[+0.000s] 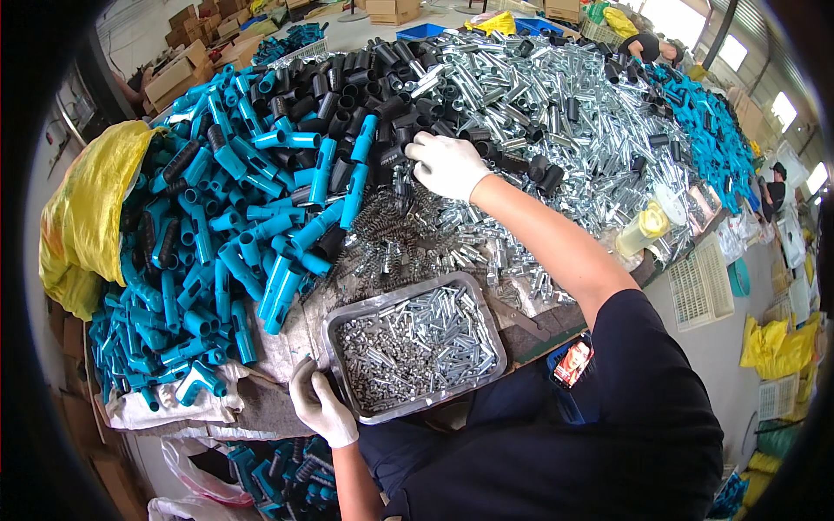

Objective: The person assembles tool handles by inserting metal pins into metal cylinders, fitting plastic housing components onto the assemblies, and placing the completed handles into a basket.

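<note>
My right hand (447,165), in a white glove, reaches over the heap where black ribbed sleeves (334,104) meet shiny metal tubes (521,95). Its fingers are bent together; what lies in them, if anything, is hidden. My left hand (323,404), also gloved, is beside the left wall of a grey tray (333,360). Its thumb stands apart from its fingers, and no held thing shows. Small metal nuts (373,360) and short metal pins (443,334) fill the tray. Dark coil springs (387,226) lie in a tangle beyond it.
Teal plastic tubular parts (200,260) pile up on the left beside a yellow sack (95,208). A clear jar (643,227) stands right of my forearm. A lit phone (572,360) lies near my right elbow. Another person (651,48) is at the far right.
</note>
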`<state>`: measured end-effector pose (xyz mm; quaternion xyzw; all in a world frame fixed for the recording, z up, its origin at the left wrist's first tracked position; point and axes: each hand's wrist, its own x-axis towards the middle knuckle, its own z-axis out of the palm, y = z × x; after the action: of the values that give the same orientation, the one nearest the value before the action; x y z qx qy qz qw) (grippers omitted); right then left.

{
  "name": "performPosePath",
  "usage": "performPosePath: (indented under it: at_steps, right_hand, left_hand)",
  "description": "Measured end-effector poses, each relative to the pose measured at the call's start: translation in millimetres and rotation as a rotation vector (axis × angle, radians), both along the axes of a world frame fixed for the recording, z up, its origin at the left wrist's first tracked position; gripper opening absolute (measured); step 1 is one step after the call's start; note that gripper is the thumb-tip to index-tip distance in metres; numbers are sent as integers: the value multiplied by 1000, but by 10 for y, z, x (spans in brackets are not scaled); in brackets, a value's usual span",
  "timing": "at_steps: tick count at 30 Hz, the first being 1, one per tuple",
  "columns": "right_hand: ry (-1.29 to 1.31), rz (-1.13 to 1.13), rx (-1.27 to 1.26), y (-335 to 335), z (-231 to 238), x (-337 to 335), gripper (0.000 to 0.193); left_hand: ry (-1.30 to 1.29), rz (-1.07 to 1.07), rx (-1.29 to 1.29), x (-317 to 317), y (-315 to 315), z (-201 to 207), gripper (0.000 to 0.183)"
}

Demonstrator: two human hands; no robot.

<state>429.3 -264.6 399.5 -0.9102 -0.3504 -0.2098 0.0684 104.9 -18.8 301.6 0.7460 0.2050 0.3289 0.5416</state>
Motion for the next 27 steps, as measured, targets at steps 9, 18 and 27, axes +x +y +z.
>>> performPosePath:
  at_steps: [9, 18, 27]
  right_hand:
    - [225, -328, 384, -264, 235, 260, 29]
    - [451, -746, 180, -725, 19, 1080, 55]
    - [105, -421, 200, -625, 300, 614, 29]
  left_hand:
    - [20, 1, -4, 2, -3, -8, 19]
    - [32, 5, -2, -45, 10, -31, 19]
    - [47, 31, -73, 40, -6, -61, 20]
